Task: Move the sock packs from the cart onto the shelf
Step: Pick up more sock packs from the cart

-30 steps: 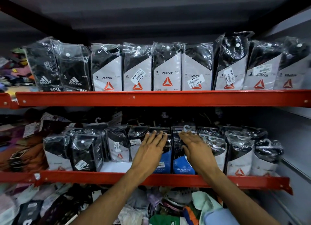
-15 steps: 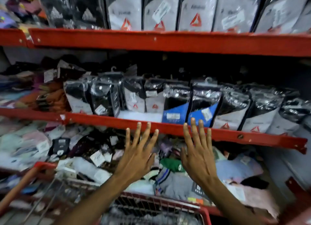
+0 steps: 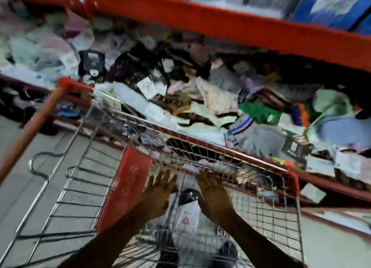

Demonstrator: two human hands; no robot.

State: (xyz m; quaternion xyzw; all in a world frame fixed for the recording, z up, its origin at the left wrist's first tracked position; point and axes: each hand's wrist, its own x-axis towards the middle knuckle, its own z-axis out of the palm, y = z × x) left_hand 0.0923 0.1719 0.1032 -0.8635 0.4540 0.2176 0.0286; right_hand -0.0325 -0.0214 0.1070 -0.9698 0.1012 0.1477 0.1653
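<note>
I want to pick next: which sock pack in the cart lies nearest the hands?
The clear-wrapped black-and-white sock pack with a red triangle, lying directly between both hands.

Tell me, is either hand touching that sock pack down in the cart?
Cannot tell. In the blurred head view, the left hand and right hand flank the sock pack, with no contact or gap plainly visible.

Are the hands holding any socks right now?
No. The left hand and right hand reach empty into the cart, above a sock pack.

Whole view was smeared with motion blur, dim under the red shelf beam (image 3: 220,28), lines bowing out toward the edges.
</note>
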